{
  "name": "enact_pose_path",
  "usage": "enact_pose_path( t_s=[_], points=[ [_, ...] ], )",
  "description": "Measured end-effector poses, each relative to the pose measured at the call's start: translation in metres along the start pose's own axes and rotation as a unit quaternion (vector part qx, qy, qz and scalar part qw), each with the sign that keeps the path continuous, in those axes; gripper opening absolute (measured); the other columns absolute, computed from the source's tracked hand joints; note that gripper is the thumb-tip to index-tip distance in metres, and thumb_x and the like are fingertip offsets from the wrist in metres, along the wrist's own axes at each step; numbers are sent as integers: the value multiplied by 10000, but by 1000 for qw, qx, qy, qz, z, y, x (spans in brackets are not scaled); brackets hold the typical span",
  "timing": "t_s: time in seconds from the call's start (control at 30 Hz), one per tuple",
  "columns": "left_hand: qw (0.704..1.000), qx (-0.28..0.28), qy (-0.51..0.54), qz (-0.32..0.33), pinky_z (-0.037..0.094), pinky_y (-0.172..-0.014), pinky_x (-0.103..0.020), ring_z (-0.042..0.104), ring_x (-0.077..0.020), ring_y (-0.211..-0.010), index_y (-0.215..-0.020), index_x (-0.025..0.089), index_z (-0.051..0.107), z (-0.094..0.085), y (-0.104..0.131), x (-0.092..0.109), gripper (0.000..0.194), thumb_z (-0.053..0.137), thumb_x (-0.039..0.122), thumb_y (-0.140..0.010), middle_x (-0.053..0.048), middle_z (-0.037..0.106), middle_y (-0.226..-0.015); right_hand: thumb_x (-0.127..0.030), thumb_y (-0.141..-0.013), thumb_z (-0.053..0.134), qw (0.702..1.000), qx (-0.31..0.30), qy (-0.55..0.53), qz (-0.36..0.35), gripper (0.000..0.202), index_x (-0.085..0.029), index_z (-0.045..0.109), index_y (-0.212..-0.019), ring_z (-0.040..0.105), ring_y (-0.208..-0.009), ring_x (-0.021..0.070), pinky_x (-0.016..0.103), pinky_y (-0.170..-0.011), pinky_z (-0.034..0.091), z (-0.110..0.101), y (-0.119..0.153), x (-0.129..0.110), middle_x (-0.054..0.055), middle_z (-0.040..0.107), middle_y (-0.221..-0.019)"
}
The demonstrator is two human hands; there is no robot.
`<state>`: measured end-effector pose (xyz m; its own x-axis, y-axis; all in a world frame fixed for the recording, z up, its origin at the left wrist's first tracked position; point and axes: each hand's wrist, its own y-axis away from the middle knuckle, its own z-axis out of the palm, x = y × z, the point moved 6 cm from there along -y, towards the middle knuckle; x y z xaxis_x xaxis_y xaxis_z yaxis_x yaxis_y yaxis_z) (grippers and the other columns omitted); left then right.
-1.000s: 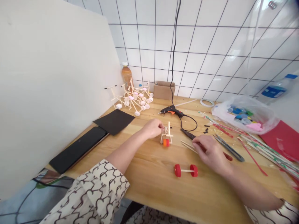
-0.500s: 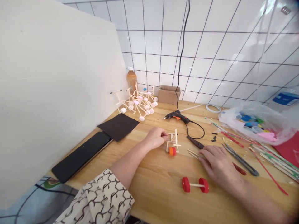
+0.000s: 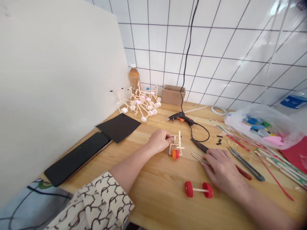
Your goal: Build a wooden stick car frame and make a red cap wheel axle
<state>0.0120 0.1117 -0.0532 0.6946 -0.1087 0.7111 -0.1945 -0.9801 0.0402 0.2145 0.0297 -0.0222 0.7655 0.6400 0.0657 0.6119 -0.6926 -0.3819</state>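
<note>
My left hand (image 3: 161,140) is closed in a pinch at the left edge of a small wooden-stick frame (image 3: 179,142). The frame stands on the table, with an orange and red wheel (image 3: 175,154) at its near end. My right hand (image 3: 222,166) rests low on the table, its thumb and forefinger around two thin wooden sticks (image 3: 197,157). Under that hand lie pliers (image 3: 200,146), with a red handle showing past the palm. Nearer to me lies an axle (image 3: 198,190) with a red wheel at each end.
A black glue gun (image 3: 180,117) lies behind the frame, its cord running up the wall. Scissors (image 3: 247,164), coloured strips and a plastic bag (image 3: 261,126) of caps are at right. Stick models (image 3: 144,102), black sheet (image 3: 119,128) and phone (image 3: 78,158) lie left.
The view has shifted slightly. Both hands, the frame and the sticks stay essentially where they were on the table.
</note>
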Motion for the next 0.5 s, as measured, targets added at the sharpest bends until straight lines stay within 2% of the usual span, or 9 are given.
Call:
enact_pose_path(
  t_s=[0.23,0.5],
  points=[
    [1000,8,11,9,344,-535,-237,504,-137,-569,-685,154,697,-5,-1,-2,217,574,315,-762,-11,611,-601,-184,-881,466,1000,-19,-1,13,204,-172,557,-698,507,-696,193,339,-679,330,3,0,3,60,560,-727],
    [999,-21,29,20,406,-590,-244,591,-166,-651,-722,149,707,-1,0,-3,192,587,296,-744,-32,678,-682,-171,-867,480,997,-67,-4,41,173,-163,561,-714,517,-730,212,348,-697,329,13,-1,7,71,575,-749]
  ],
)
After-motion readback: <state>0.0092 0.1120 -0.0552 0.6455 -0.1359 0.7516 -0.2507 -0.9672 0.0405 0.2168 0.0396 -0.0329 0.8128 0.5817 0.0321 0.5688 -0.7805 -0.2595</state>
